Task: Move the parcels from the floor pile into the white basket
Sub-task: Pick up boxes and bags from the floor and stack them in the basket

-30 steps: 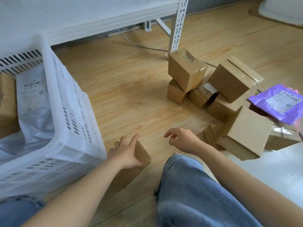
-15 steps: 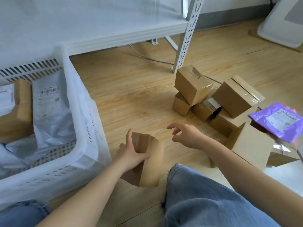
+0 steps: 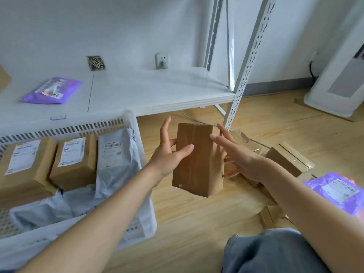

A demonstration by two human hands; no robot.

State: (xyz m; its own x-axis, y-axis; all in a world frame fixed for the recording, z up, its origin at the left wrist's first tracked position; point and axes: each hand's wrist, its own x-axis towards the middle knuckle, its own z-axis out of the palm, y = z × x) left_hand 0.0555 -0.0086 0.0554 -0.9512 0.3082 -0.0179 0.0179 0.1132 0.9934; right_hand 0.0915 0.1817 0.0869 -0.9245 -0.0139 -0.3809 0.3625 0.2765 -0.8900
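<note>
I hold a brown cardboard parcel [image 3: 199, 166] upright in the air, just right of the white basket [image 3: 129, 120]. My left hand [image 3: 169, 152] grips its left side, thumb across the front and fingers behind. My right hand [image 3: 238, 154] lies against its right side with straight fingers. Inside the basket are two labelled cardboard boxes [image 3: 74, 160] and grey mailer bags [image 3: 116, 158]. The floor pile sits to the right: cardboard boxes [image 3: 287, 160], partly hidden by my right arm, and a purple mailer [image 3: 334, 192].
A low white shelf [image 3: 157, 91] runs behind the basket, with another purple mailer [image 3: 51, 90] on it. Its perforated upright [image 3: 248, 62] stands just behind the parcel. A white appliance [image 3: 334, 75] stands at the far right. My knee in jeans [image 3: 275, 253] is at the bottom.
My left hand has lifted the parcel off the floor and turned it upright. My right hand has come in against its right side. The view has tilted up.
</note>
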